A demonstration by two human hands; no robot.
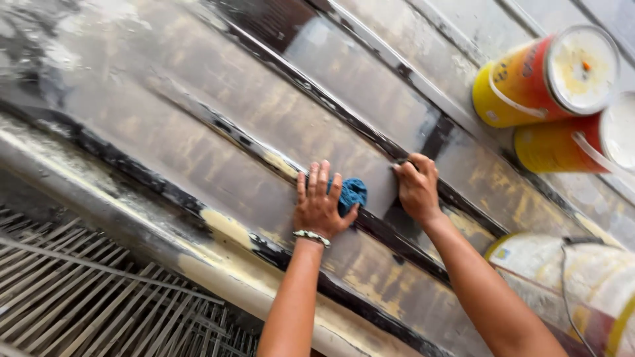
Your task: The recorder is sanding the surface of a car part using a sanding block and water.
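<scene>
Two hands: both mine, both down on the ribbed metal panel (218, 125), forearms reaching up from the lower edge of the view.
Left hand: my left hand (321, 206) lay flat with fingers spread, palm pressing a blue rag (352, 193) against the panel; a pale beaded bracelet (312, 236) sat at the wrist.
Rag: bunched under the palm and thumb, only its right part showing past the thumb, right on a dark raised rib (278, 63).
Right hand: my right hand (417, 188) was curled, fingertips pinched on something small and dark against the rib; I could not tell what it was.
Spacing: the hands sat near each other, not touching, the rag between them.
Panel: grey metal streaked with yellowish residue and black lines along the ribs, shiny in patches.
Cans: two yellow-and-red paint cans (546, 76) with smeared white lids lay at upper right, touching each other, well apart from my hands.
Bucket: a pale stained bucket (569, 277) with a wire handle sat at lower right, just beside my right forearm.
Lower left: a grille of thin metal bars (86, 297) below the panel edge.
</scene>
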